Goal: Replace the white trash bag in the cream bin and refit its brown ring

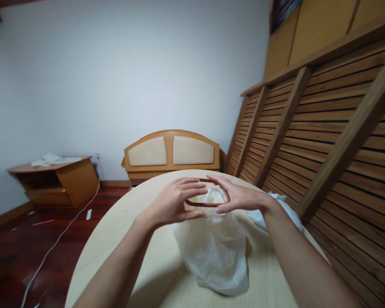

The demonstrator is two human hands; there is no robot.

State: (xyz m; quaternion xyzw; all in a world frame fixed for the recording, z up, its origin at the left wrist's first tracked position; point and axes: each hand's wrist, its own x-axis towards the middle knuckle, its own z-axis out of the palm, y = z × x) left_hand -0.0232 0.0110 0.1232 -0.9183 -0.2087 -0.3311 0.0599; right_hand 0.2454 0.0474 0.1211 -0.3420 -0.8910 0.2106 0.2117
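Note:
A brown ring-like frame (208, 205) with rounded corners is held level above the round table. My left hand (176, 200) is closed around its left end, fingers along the far side and thumb below the near side. At the right end, my right hand (232, 194) grips the frame between its thumb and fingers. Through the opening, part of a crumpled white plastic bag (216, 252) shows. Most of this bag spreads out on the near side, under the frame. Whether the bag is attached to the frame, I cannot tell.
The pale round table (131, 209) fills the foreground. Another white bag (285, 209) lies at its right edge, beside leaning wooden slats (324, 132). Behind stands a headboard (172, 149). A low cabinet (73, 179) and a white cable (60, 235) are at left.

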